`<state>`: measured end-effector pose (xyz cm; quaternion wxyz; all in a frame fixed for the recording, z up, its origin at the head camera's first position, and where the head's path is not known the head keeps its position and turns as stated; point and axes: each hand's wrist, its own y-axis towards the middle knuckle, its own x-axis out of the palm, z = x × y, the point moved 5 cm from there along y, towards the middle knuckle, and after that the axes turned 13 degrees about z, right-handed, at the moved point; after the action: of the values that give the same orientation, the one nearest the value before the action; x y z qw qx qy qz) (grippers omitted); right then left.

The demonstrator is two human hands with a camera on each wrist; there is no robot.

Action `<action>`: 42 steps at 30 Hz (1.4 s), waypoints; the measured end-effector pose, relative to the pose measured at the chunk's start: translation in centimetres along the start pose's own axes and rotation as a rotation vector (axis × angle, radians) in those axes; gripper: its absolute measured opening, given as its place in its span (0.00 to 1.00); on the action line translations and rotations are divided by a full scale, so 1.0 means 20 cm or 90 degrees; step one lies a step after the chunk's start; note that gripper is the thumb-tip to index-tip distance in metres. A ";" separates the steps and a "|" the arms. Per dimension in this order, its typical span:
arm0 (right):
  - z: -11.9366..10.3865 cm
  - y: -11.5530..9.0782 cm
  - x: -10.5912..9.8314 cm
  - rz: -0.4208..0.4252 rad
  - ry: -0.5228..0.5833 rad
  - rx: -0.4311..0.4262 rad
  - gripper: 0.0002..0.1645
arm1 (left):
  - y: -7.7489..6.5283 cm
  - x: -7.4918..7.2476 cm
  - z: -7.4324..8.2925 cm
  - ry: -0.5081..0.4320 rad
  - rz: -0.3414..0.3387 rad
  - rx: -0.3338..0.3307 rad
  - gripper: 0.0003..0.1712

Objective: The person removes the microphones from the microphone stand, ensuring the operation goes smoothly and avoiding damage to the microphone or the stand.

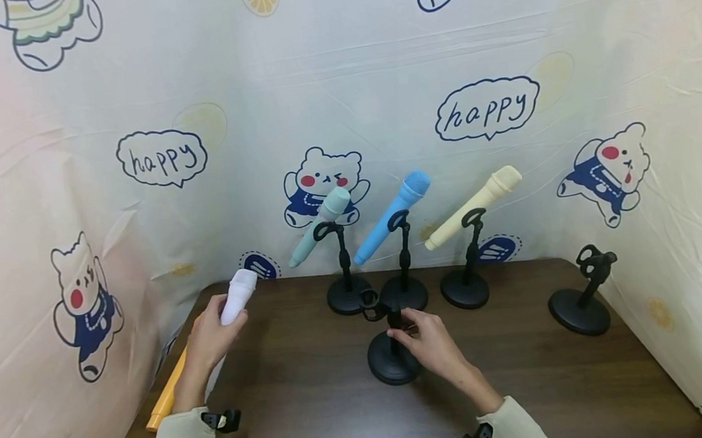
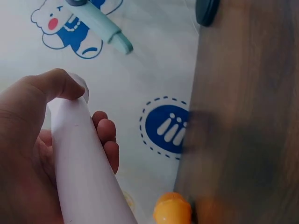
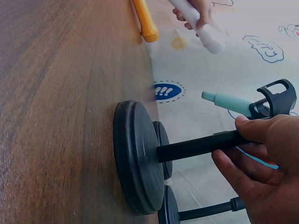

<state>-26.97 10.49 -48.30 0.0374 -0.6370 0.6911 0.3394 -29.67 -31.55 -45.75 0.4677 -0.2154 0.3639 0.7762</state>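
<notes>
My left hand (image 1: 215, 336) grips a white microphone (image 1: 239, 297) above the left side of the table, its head pointing up and away. In the left wrist view, the thumb lies across the top of the white microphone (image 2: 84, 158) and the fingers curl under it. My right hand (image 1: 434, 346) pinches the pole of a black microphone stand (image 1: 394, 361) near the middle of the table. The right wrist view shows thumb and fingers on that pole, below the ring-shaped holder (image 3: 275, 98). An orange microphone (image 1: 168, 399) lies at the table's left edge, partly hidden by my left forearm.
Behind my right hand, three black stands hold a teal microphone (image 1: 320, 225), a blue microphone (image 1: 392, 218) and a cream microphone (image 1: 473, 207), all tilted. Another black stand (image 1: 578, 311) is at the right. A printed cloth (image 1: 374, 68) surrounds the brown table (image 1: 307, 421).
</notes>
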 end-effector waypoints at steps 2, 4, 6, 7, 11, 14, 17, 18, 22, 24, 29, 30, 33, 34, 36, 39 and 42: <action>0.00 0.00 0.00 -0.001 0.000 0.002 0.06 | 0.00 0.00 -0.02 0.020 0.006 0.006 0.37; 0.00 0.00 0.00 -0.001 -0.002 0.003 0.06 | 0.00 0.01 -0.04 0.034 0.007 0.008 0.37; 0.00 0.00 0.00 -0.001 -0.002 0.004 0.06 | 0.00 0.01 -0.06 0.045 0.006 0.008 0.37; 0.00 0.00 0.00 0.000 -0.003 0.005 0.06 | 0.00 0.02 -0.07 0.052 0.005 0.007 0.38; 0.00 0.00 0.00 -0.001 -0.002 0.006 0.06 | -0.01 0.03 -0.12 0.076 -0.006 -0.002 0.39; 0.00 0.00 0.00 -0.002 0.001 0.006 0.06 | -0.01 0.03 -0.14 0.093 -0.010 -0.003 0.40; 0.00 0.00 0.00 -0.003 0.002 0.004 0.06 | -0.02 0.03 -0.16 0.109 -0.006 0.002 0.39; 0.00 0.00 0.00 -0.002 0.002 0.003 0.06 | -0.02 0.03 -0.17 0.115 -0.003 0.003 0.39; 0.00 0.00 0.00 0.000 0.000 0.000 0.06 | -0.02 0.03 -0.20 0.135 0.002 0.005 0.38; 0.00 0.00 0.00 0.000 -0.001 0.001 0.06 | -0.02 0.03 -0.21 0.144 0.000 0.003 0.37; 0.00 0.00 0.00 -0.002 -0.001 0.002 0.07 | -0.03 0.03 -0.23 0.154 -0.007 0.002 0.35; 0.00 0.00 0.00 -0.002 -0.002 0.002 0.07 | -0.03 0.03 -0.24 0.154 -0.005 0.004 0.34; 0.00 0.00 0.00 -0.005 0.000 0.003 0.07 | -0.04 0.03 -0.26 0.160 -0.006 0.008 0.34; 0.00 0.00 0.00 -0.005 0.001 0.004 0.07 | -0.05 0.03 -0.27 0.163 -0.007 0.008 0.34; 0.00 0.00 0.00 -0.005 0.003 0.006 0.07 | -0.06 0.03 -0.28 0.171 -0.010 0.011 0.35; 0.00 0.00 0.00 -0.003 0.003 0.006 0.06 | -0.07 0.03 -0.30 0.185 -0.017 0.017 0.36; 0.00 0.00 0.00 -0.003 0.002 0.003 0.07 | -0.07 0.04 -0.32 0.201 -0.025 0.021 0.36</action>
<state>-26.88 10.55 -48.29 0.0385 -0.6390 0.6906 0.3366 -28.73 -35.56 -50.86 0.4229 -0.3343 0.4412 0.7175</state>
